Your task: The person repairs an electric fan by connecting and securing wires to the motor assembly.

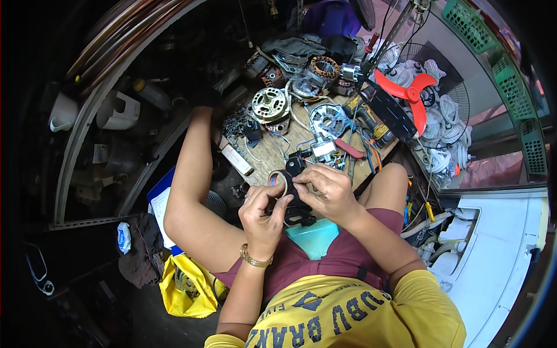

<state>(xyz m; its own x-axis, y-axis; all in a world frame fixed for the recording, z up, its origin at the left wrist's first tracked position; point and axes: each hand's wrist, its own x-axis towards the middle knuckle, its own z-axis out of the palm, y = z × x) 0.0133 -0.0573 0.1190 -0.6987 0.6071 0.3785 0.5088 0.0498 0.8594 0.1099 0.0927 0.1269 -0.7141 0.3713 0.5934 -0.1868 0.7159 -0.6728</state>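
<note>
Between my knees, above a turquoise tray (312, 238), my left hand (261, 220), with a wristwatch, grips a roll of dark tape (278, 182) by its pale cardboard core. My right hand (326, 192) has thumb and finger closed on the dark tape at the roll's right side. Behind them are a dark metal part (295, 162) and a silver motor housing with wires (325, 149), beside red-handled pliers (350, 149). A perforated round casing (329, 120) lies farther back.
A wooden board (255, 152) bears a motor (270, 105), a copper winding (324, 69) and a yellow drill (377, 129). At right are a red fan blade (413, 94), white plastic parts and a white panel (493, 243). A yellow bag (185, 296) lies lower left.
</note>
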